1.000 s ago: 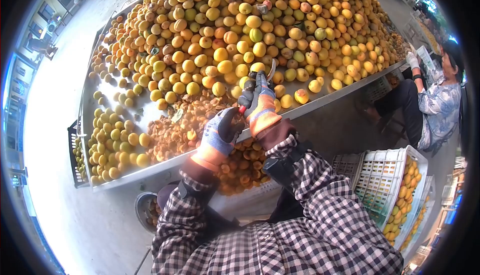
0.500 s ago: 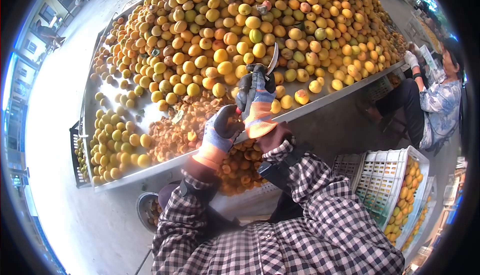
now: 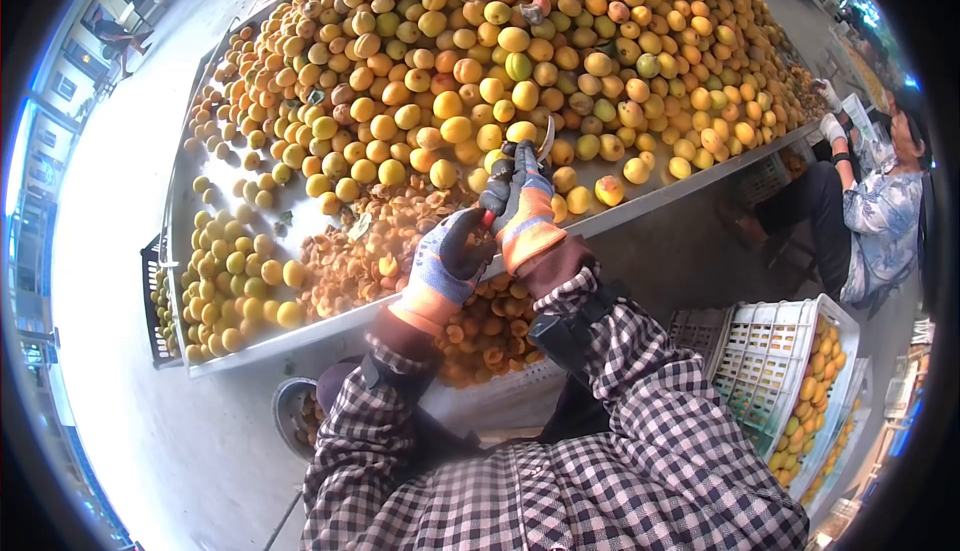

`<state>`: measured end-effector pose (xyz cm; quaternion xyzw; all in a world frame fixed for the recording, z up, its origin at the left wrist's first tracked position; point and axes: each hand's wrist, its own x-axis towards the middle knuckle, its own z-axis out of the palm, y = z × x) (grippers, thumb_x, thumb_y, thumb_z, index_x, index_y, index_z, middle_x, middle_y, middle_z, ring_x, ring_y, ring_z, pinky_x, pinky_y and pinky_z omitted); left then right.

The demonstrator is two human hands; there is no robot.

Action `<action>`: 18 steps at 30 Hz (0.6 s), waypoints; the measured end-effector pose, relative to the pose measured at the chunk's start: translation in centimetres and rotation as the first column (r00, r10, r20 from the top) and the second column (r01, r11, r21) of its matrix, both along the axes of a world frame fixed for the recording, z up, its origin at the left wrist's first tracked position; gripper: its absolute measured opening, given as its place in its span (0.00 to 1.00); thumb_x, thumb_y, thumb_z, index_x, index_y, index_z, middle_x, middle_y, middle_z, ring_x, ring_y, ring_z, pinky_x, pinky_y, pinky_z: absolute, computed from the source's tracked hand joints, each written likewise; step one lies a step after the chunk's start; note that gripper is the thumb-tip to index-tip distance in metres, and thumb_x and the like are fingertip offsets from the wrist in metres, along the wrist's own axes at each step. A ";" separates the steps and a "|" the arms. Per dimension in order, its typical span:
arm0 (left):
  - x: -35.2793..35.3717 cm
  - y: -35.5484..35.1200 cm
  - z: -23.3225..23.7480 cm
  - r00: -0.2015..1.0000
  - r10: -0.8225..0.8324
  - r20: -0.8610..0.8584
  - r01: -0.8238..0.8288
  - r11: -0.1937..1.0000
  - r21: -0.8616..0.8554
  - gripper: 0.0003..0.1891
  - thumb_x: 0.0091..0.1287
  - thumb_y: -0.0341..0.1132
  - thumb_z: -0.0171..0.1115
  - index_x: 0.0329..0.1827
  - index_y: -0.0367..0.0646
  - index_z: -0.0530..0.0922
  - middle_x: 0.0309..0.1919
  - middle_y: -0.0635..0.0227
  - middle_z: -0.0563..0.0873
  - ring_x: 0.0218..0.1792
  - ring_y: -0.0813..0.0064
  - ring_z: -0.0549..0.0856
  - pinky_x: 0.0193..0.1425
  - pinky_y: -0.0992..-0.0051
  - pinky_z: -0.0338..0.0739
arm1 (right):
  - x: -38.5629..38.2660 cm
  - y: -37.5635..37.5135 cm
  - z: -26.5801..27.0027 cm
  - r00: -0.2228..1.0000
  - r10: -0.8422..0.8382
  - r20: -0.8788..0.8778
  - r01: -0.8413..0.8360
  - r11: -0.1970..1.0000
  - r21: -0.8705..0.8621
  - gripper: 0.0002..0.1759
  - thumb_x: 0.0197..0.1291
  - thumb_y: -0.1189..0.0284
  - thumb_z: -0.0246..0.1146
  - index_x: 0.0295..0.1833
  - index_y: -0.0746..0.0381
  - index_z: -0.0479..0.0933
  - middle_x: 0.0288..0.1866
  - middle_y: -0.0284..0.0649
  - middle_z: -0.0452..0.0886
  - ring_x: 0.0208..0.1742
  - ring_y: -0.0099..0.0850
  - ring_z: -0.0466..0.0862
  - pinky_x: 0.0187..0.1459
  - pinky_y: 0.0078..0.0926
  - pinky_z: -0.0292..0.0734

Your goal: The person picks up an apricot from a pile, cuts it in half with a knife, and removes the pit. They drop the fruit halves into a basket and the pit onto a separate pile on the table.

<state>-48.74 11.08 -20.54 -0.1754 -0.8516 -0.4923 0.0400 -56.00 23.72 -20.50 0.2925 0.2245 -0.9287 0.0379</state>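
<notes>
My right hand [image 3: 527, 213], in a grey and orange glove, is shut on a knife [image 3: 545, 139] whose curved blade points up over the front of the apricot pile [image 3: 520, 61]. A bit of red handle shows below the fist. Beside it my left hand [image 3: 445, 263], in a blue and orange glove, has its fingers curled, touching the right hand's heel; what it holds is hidden. Both hands hover over the front edge of the metal table [image 3: 640, 201], next to a heap of halved apricots [image 3: 365, 251].
Under the table edge sits a crate of apricot halves [image 3: 490, 336]. A white plastic crate [image 3: 765, 361] with apricots stands at the right, a black crate [image 3: 150, 301] at the left, a metal bowl [image 3: 292, 416] near my knee. Another person [image 3: 880, 201] sits at the table's right end.
My right hand lifted the knife a little, then came back down toward the left hand. The view shifted slightly; the fruit pile has not moved.
</notes>
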 end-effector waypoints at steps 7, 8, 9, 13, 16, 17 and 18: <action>-0.3 -0.7 0.5 1.000 0.011 -0.029 -0.009 0.998 0.068 0.21 0.58 0.27 0.71 0.55 0.40 0.79 0.44 0.58 0.87 0.45 0.65 0.87 0.49 0.70 0.78 | 0.7 -0.6 2.2 0.993 -0.007 -0.114 0.017 0.995 0.094 0.15 0.70 0.52 0.58 0.39 0.51 0.72 0.20 0.26 0.67 0.12 0.19 0.58 0.14 0.19 0.51; -0.3 -1.9 0.9 0.998 0.048 -0.038 -0.046 0.997 0.054 0.21 0.58 0.27 0.71 0.55 0.40 0.79 0.44 0.58 0.87 0.45 0.65 0.87 0.49 0.70 0.78 | 0.8 -1.2 3.2 0.988 -0.036 -0.148 0.065 0.978 0.198 0.15 0.70 0.52 0.58 0.39 0.51 0.72 0.20 0.25 0.67 0.12 0.18 0.60 0.13 0.18 0.53; -0.2 -3.8 1.3 0.991 0.082 -0.108 -0.079 0.996 0.034 0.19 0.58 0.25 0.68 0.54 0.42 0.79 0.42 0.60 0.86 0.42 0.64 0.86 0.47 0.70 0.79 | 0.5 -0.5 3.4 0.995 0.021 -0.101 0.005 0.967 0.253 0.17 0.69 0.49 0.58 0.33 0.47 0.70 0.16 0.23 0.64 0.13 0.19 0.63 0.13 0.19 0.55; 5.0 -16.6 4.3 0.902 0.417 -0.113 -0.425 0.903 -0.065 0.17 0.59 0.21 0.65 0.52 0.40 0.80 0.41 0.66 0.86 0.42 0.75 0.84 0.48 0.75 0.78 | -0.7 2.1 2.8 0.935 -0.053 -0.350 0.127 0.973 0.193 0.15 0.69 0.52 0.59 0.35 0.50 0.70 0.19 0.24 0.66 0.13 0.18 0.60 0.14 0.18 0.53; 13.2 -25.3 5.7 0.722 0.668 0.178 -0.647 0.744 -0.167 0.15 0.60 0.22 0.64 0.51 0.37 0.80 0.43 0.63 0.86 0.46 0.74 0.83 0.53 0.74 0.77 | -1.5 4.1 1.3 0.917 0.024 -0.399 0.063 0.977 0.204 0.14 0.72 0.56 0.56 0.43 0.55 0.73 0.19 0.27 0.67 0.11 0.20 0.59 0.12 0.21 0.53; 16.5 -30.3 2.5 0.649 0.725 0.231 -0.688 0.689 -0.229 0.16 0.61 0.22 0.64 0.53 0.37 0.79 0.46 0.62 0.86 0.49 0.72 0.83 0.56 0.73 0.77 | -1.4 4.3 2.2 0.912 0.019 -0.410 0.068 0.978 0.196 0.14 0.72 0.56 0.56 0.43 0.55 0.73 0.19 0.27 0.67 0.11 0.20 0.59 0.12 0.21 0.53; 19.3 -33.7 0.3 0.703 0.698 0.133 -0.591 0.678 -0.437 0.19 0.60 0.22 0.64 0.56 0.37 0.78 0.49 0.62 0.85 0.51 0.72 0.83 0.58 0.73 0.76 | -1.0 3.9 3.1 0.914 -0.013 -0.405 0.117 0.965 0.235 0.13 0.72 0.57 0.56 0.46 0.56 0.74 0.19 0.27 0.67 0.11 0.20 0.58 0.12 0.22 0.52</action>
